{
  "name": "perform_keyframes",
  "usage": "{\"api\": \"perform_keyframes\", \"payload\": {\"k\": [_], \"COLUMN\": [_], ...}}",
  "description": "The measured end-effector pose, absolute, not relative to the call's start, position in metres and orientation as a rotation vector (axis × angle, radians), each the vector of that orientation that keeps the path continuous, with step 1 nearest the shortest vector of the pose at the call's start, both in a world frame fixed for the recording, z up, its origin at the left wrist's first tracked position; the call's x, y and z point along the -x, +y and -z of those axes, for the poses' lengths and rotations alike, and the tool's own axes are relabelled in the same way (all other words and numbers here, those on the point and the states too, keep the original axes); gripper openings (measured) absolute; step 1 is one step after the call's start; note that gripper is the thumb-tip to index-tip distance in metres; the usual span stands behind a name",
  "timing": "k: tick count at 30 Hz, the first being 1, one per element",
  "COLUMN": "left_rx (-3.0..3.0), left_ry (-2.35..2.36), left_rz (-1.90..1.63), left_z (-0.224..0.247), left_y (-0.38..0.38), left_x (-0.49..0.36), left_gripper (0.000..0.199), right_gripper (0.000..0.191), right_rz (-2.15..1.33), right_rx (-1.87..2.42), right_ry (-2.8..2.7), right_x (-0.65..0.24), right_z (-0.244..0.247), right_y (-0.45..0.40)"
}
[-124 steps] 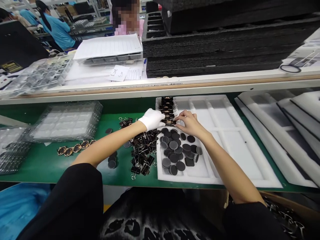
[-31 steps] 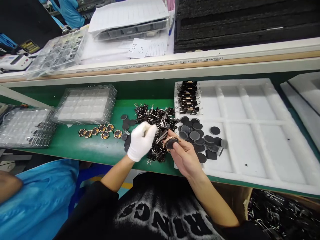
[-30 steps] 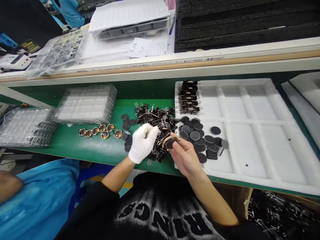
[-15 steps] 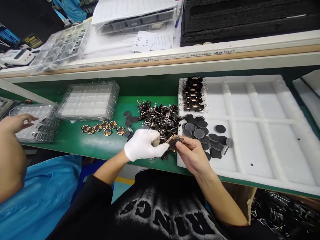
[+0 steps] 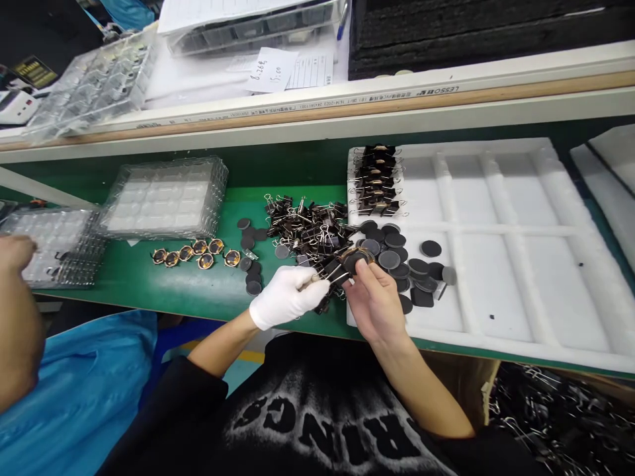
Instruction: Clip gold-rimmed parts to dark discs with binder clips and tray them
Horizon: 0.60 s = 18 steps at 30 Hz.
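Observation:
My left hand (image 5: 288, 295), in a white glove, pinches the wire handles of a black binder clip (image 5: 337, 272). The clip's jaw end meets the near edge of a round, gold-rimmed part (image 5: 353, 261) with a dark disc on its face; whether it bites onto the rim cannot be made out. Bare fingers of my right hand (image 5: 380, 301) grip that round part, thumb on the disc. Just beyond both hands lies a heap of binder clips (image 5: 307, 223). Loose black discs (image 5: 389, 259) are scattered to the right.
A white foam tray (image 5: 520, 271) carries a row of clipped parts (image 5: 378, 180) at its far left corner. Several gold-rimmed round parts (image 5: 200, 247) lie left of the heap, near stacked clear trays (image 5: 161, 198). A co-worker's hand (image 5: 14, 254) is at far left. Above runs a shelf edge (image 5: 317, 109).
A binder clip now shows in my left fingers, brought up against the round part. My right hand has lifted the part slightly away from me. The co-worker's hand moved left, and the view shifted slightly.

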<state>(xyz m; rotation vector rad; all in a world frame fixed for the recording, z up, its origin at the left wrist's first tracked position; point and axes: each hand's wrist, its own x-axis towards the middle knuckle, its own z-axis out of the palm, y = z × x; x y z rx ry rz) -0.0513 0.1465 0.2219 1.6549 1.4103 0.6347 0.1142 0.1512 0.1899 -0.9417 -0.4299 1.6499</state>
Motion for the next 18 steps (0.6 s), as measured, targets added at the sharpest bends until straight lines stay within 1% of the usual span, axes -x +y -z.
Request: {"api": "perform_keyframes", "payload": {"k": [4, 8, 10, 13, 15, 18], "left_rx": [-1.616, -1.62, -1.672, -1.835, -1.958, -1.987], "left_ry": [1.398, 1.421, 1.413, 1.361, 1.551, 2.071], "left_rz": [-0.61, -0.595, -0.538, -0.404, -0.428, -0.553], "left_z": [-0.217, -0.214, -0.216, -0.221, -0.219, -0.205], "left_y": [0.146, 0.145, 0.146, 0.155, 0.167, 0.188], "left_x": [0.049, 0.047, 0.051, 0.066, 0.079, 0.094], "left_gripper": [0.035, 0.036, 0.037, 0.033, 0.035, 0.042], "right_gripper": [0.026, 0.029, 0.03, 0.028, 0.024, 0.021], "right_rz": [-1.7, -1.674, -1.648, -1.604, -1.584, -1.59], "right_rx": [0.931, 0.966, 1.01, 1.014, 0.961, 0.911], "right_ry": [-0.357, -0.327, -0.349, -0.385, -0.39, -0.37], "right_x": [-0.108, -0.105, -0.106, -0.108, -0.11, -0.111], "right_z": [-0.191, -0.187, -0.184, -0.183, -0.185, -0.188], "right_y": [0.149, 0.147, 0.147, 0.148, 0.15, 0.152]}}
